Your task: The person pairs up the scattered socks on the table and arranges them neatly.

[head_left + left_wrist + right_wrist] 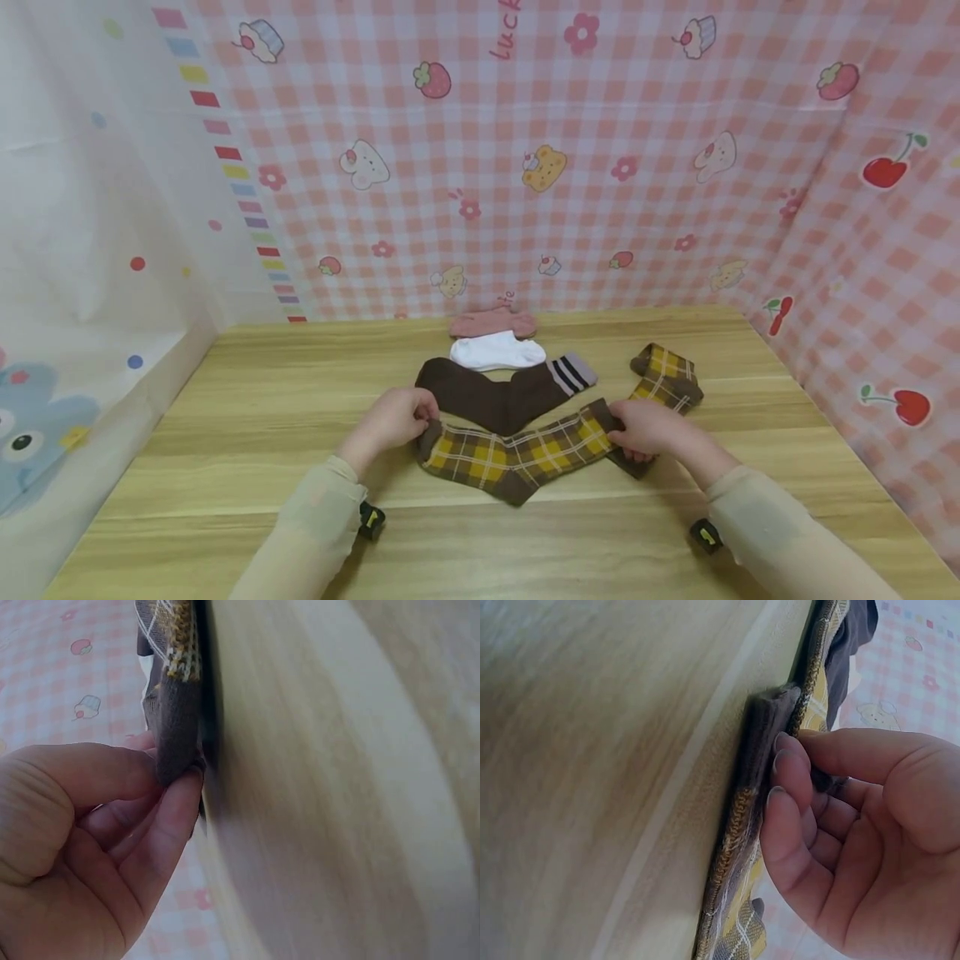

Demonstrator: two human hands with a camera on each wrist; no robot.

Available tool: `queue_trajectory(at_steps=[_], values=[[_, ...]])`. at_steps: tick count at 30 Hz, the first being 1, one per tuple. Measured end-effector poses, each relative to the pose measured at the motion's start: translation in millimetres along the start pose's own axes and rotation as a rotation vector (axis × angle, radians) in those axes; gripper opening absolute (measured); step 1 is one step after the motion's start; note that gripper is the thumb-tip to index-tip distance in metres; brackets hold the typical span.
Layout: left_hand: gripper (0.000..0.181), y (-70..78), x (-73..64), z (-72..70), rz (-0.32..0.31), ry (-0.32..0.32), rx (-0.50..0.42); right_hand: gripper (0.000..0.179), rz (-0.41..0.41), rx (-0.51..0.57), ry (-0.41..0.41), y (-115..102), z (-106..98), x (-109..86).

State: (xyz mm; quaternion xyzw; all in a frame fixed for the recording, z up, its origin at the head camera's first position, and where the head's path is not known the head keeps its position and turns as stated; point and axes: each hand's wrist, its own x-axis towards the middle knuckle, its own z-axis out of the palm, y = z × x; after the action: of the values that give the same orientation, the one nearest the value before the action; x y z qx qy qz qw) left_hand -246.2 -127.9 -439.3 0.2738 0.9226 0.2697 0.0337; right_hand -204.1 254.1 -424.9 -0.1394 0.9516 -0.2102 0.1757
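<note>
A yellow-and-brown plaid sock [487,458] lies across the wooden table, bent at its brown heel. At its brown left end, my left hand [393,417] pinches the sock's tip between thumb and finger; the left wrist view shows the pinched brown tip [178,727] close up. On the other end, my right hand [645,425] grips the brown cuff between thumb and fingertips. A second plaid sock [663,375] lies folded behind and partly under the right hand. In the right wrist view, its brown end [769,712] sits against the curled fingers.
Just behind the plaid sock lies a dark brown sock [465,392] with a striped grey cuff. Farther back are white socks [495,352] and pink socks [491,323], near the pink checked cloth wall [480,208]. Cloth also hangs on both sides of the table [247,400].
</note>
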Motion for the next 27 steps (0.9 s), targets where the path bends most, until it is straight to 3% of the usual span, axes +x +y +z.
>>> queue_trajectory(at_steps=[17, 22, 27], values=[[0.019, 1.2, 4.7, -3.9, -0.054, -0.003, 0.115, 0.021, 0.0, -0.152, 0.03, 1.3, 3.0, 4.1], [0.015, 2.8, 3.6, -5.1, -0.079, 0.01, 0.121, 0.026, -0.005, -0.116, 0.044, 5.7, -2.2, 2.6], [0.011, 6.9, 2.3, -8.5, -0.084, 0.052, 0.123, 0.022, -0.04, -0.076, 0.118, 19.1, -17.0, -2.8]])
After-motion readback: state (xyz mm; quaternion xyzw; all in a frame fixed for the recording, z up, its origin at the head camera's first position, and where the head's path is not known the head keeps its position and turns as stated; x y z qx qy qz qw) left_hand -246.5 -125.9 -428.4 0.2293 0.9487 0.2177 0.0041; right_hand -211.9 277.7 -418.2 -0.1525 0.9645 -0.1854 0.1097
